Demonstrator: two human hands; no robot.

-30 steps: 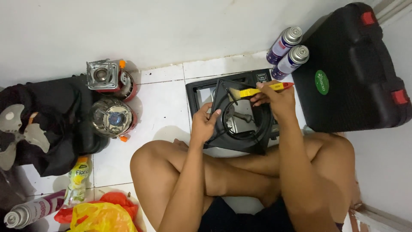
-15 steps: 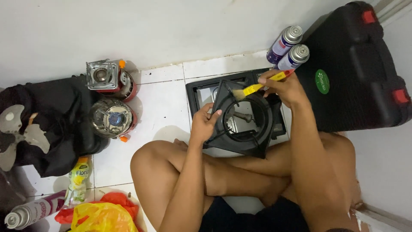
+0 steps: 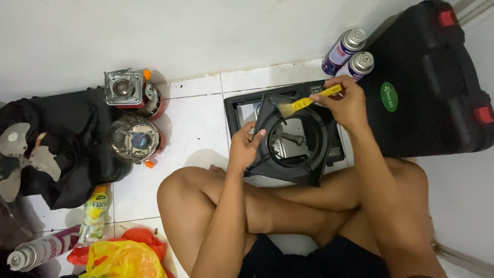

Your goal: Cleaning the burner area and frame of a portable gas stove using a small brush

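At frame centre, the left hand [image 3: 246, 146] grips the left edge of a black square metal stove-top plate [image 3: 296, 139] — tilted over the black stove body [image 3: 242, 105]. The right hand [image 3: 346, 100], closed round a yellow-handled brush [image 3: 307, 101], sets bristles on the plate's upper edge.

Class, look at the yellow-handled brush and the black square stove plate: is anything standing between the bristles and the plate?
Nothing visible does. The right hand holds the brush with its bristles on the plate near its upper left edge, while the left hand grips the plate's left edge.
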